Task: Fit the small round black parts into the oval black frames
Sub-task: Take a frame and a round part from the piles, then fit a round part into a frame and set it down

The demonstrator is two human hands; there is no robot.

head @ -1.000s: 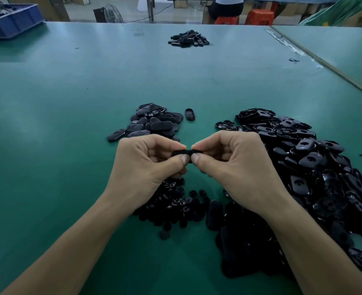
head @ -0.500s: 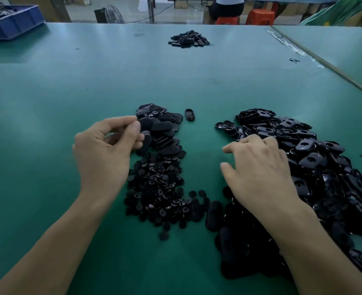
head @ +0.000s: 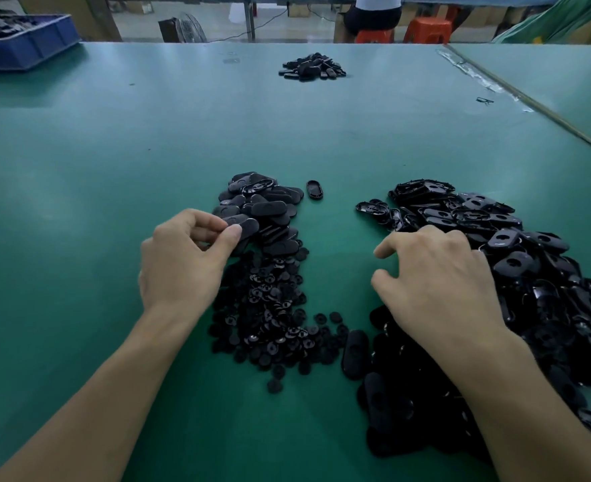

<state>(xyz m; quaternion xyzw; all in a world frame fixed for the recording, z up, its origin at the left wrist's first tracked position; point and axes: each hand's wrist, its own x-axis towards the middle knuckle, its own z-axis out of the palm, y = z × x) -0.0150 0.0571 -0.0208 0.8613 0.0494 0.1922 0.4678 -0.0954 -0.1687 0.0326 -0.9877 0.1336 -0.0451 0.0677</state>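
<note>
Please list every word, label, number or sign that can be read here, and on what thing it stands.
None is readable. The black oval frames, the small round parts, the blue crate and the green table show no legible text; any moulded marks are too small to tell.

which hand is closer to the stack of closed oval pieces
Left. The left hand pinches an oval piece at the stack's near-left edge. The right hand is off to its right, across bare table, resting on the pile of holed oval frames.
</note>
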